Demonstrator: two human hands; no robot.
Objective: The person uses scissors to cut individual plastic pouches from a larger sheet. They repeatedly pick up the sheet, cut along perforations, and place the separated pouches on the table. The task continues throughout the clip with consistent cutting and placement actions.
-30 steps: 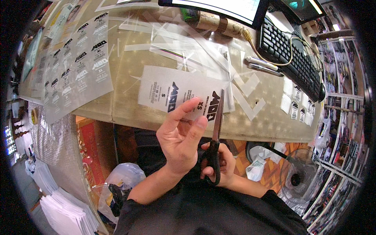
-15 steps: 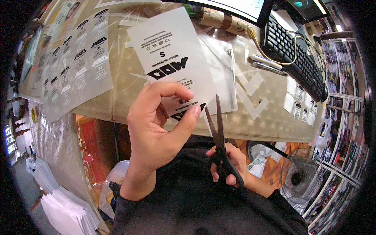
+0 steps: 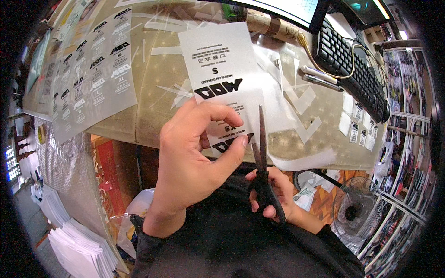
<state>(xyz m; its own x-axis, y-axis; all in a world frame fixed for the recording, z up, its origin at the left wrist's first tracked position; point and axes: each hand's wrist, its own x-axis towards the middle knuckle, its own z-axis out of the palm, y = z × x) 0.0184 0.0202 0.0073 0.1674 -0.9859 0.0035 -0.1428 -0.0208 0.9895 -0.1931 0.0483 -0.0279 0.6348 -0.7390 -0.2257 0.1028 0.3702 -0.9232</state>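
My left hand [image 3: 192, 153] pinches the lower part of a translucent sheet [image 3: 222, 46] printed with black labels, which stands up over the table. The fingers cover part of the lower print. In my right hand [image 3: 278, 187] is a pair of black-handled scissors [image 3: 262, 155], its dark blades pointing up along the sheet's right edge, slightly apart. A narrow, curled pale strip [image 3: 303, 161] shows to the right of the blades, over the table's near edge.
A larger printed film sheet [image 3: 95, 69] lies at the left. Film offcuts [image 3: 299, 102], pens [image 3: 320, 76], a black keyboard [image 3: 347, 55] and small cut labels [image 3: 357, 120] are on the right. A cardboard tube [image 3: 271, 25] lies at the back; a fan [image 3: 354, 211] stands below right.
The printed sheet and my left hand have shifted right and slightly down. The scissor blades have come closer together. A curled strip has appeared to the right of them.
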